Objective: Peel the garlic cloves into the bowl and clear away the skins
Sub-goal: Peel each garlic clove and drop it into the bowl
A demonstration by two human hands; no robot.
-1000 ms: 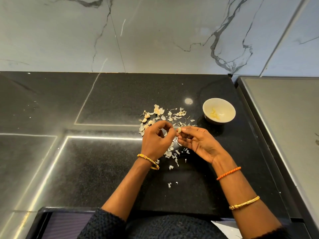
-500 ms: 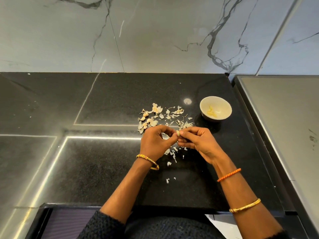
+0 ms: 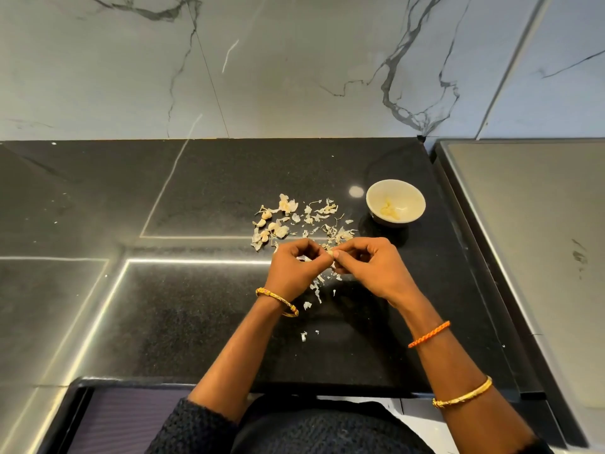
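While both hands meet above the black speckled stone countertop [image 3: 203, 322], a small pale garlic clove [image 3: 331, 254] sits pinched between them, only a cream-coloured tip showing btwn the fingertips. Left hand [image 3: 296, 268]: fingers curled, thumb + forefinger gripping the clove's left side. Right hand [image 3: 371, 268]: fingers curled too, thumb + forefinger on the clove's right side; can't tell how much skin is left on it, mostly hidden.

Loose papery garlic skins [image 3: 312, 219], off-white/beige, thin curled flakes, scattered on the counter just beyond the hands, w/ more flakes under and nearer than the hands. A few unpeeled garlic cloves [image 3: 265, 226], small, pinkish-tan, lie at the left edge of that scatter.

Small round cream ceramic bowl [image 3: 413, 201] stands upright to the right of the skins, near the counter's right edge, apart from both hands. Inside: a few peeled yellowish cloves [image 3: 389, 209] at the bottom.

Gold bangle [image 3: 278, 301] on left wrist; orange braided thread [image 3: 429, 334] + second gold bangle [image 3: 463, 396] on right forearm.
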